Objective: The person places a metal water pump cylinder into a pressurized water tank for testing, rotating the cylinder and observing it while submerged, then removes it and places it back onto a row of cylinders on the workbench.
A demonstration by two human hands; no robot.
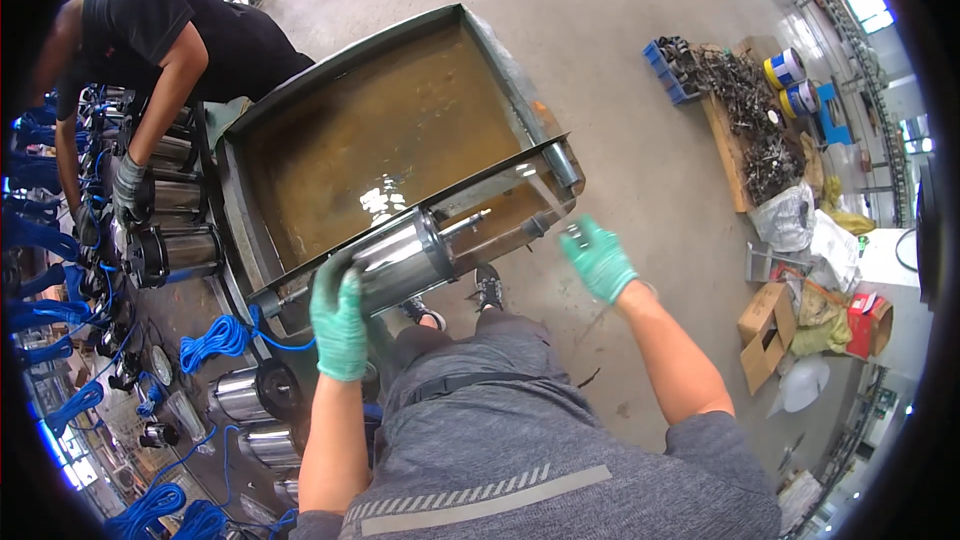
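Observation:
A shiny steel pump motor lies across the near edge of the water tank, its black end ring and thin shaft pointing right. Gloved in green, my left hand is closed against the motor's left end; part of its fingers is smeared by motion. To the right of the shaft, my right hand, in the same kind of glove, is closed around a slim metal tool. Blur hides the tool's exact kind. A blue cable coil hangs left of my left hand.
At the left, a co-worker bends over a row of steel motors, gloved hands on them. More motors stand nearer me. Metal parts, paint buckets and a cardboard box are at the right.

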